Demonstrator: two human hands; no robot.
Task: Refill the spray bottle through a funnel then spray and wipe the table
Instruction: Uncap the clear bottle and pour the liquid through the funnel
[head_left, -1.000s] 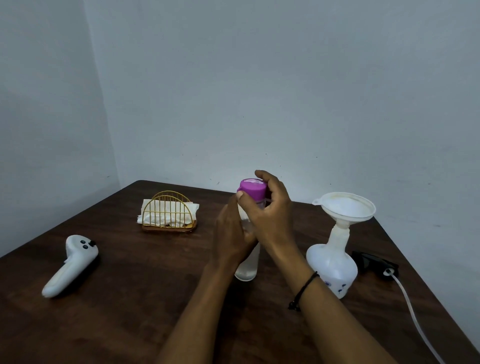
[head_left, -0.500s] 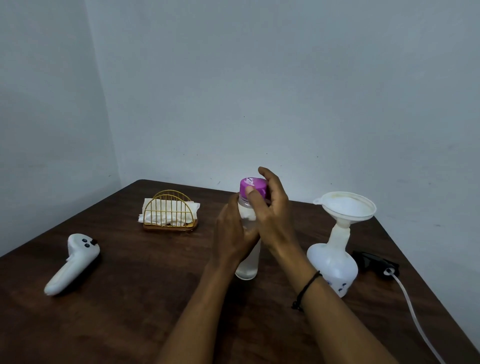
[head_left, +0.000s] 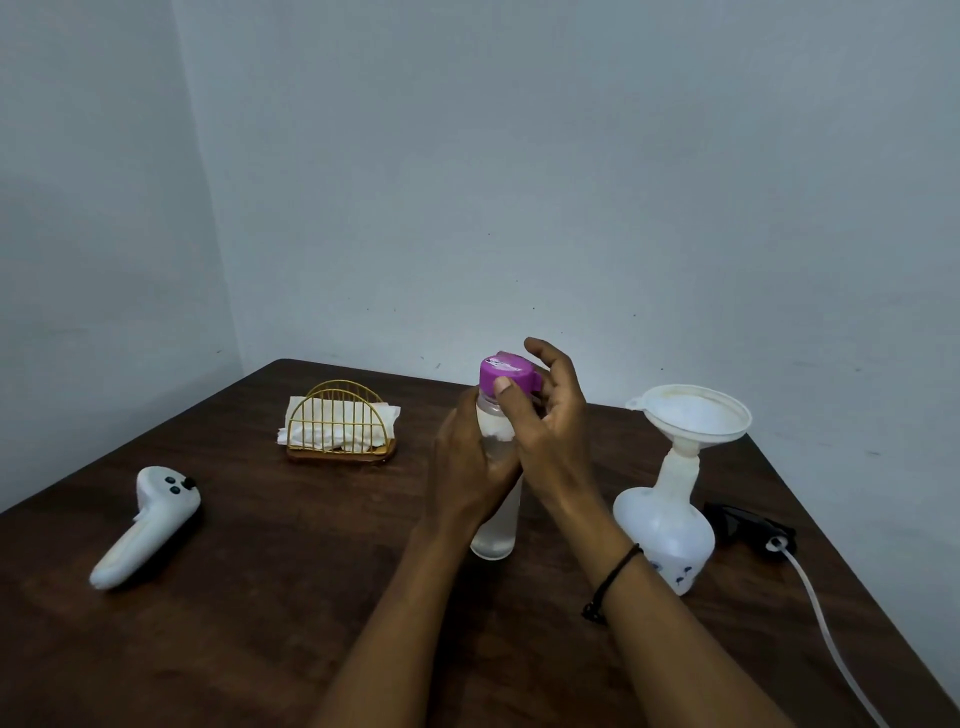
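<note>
A clear water bottle (head_left: 496, 538) stands upright on the dark wooden table (head_left: 291, 597), near its middle. My left hand (head_left: 467, 467) grips the bottle's body. My right hand (head_left: 545, 431) pinches the purple cap (head_left: 506, 376) with thumb and fingers. To the right stands the white spray bottle (head_left: 665, 530), its head off, with a white funnel (head_left: 691, 415) seated in its neck. The black spray head (head_left: 748, 525) with its white tube (head_left: 826, 623) lies on the table behind it.
A gold wire holder with white napkins (head_left: 340, 428) stands at the back left. A white handheld controller (head_left: 148, 525) lies at the left. Walls close the table in at the back and left; the table's right edge runs just past the spray head.
My right hand has shifted its hold round the purple cap, the thumb now on the cap's front. The bottle and my left hand stay in place.
</note>
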